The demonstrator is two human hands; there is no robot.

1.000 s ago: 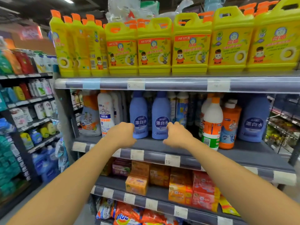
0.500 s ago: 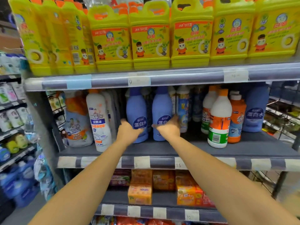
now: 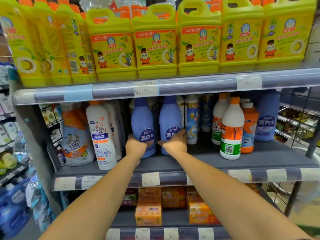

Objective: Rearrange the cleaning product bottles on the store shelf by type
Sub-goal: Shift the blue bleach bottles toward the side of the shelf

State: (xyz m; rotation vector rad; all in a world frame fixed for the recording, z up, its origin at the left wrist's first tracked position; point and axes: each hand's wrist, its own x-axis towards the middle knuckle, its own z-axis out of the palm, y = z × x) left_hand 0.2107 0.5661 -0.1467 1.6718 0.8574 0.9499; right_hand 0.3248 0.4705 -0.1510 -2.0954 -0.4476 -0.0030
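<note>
Left hand (image 3: 136,147): reaches onto the middle shelf with the back of the hand toward the camera. Its fingers are curled round the lower left side of the left blue bottle (image 3: 142,122).
Right hand (image 3: 174,144): grips the lower body of the right blue bottle (image 3: 170,118). The thumb lies across the front and the fingers wrap round the right side.
Blue bottles, orientation: both stand upright with the long axis vertical and the necks pointing up toward the shelf above. Their round dark labels face the aisle.
Blue bottles, position: side by side and close together at the centre of the middle shelf (image 3: 259,158), set back from its front edge. Whether the bases rest on the shelf cannot be told.
Left neighbours: a white bottle (image 3: 102,135) with an orange cap stands upright nearer the shelf edge. A refill pouch (image 3: 76,141) stands beside it.
Right neighbours: a slim bottle (image 3: 191,118) stands just beside the right hand's fingers. Farther right are a green-banded bottle (image 3: 231,132), an orange bottle (image 3: 250,129) behind it, and a blue jug (image 3: 266,118) at the back.
Upper shelf (image 3: 199,84): carries a row of yellow jugs (image 3: 155,44) with handles up and labels forward.
Shelf edges: grey strips bearing price tags (image 3: 146,89).
Lower shelf: holds stacked orange boxes (image 3: 148,213).
Room: a store aisle, with side racks (image 3: 7,135) of goods at left and a wire rack (image 3: 294,118) at right.
</note>
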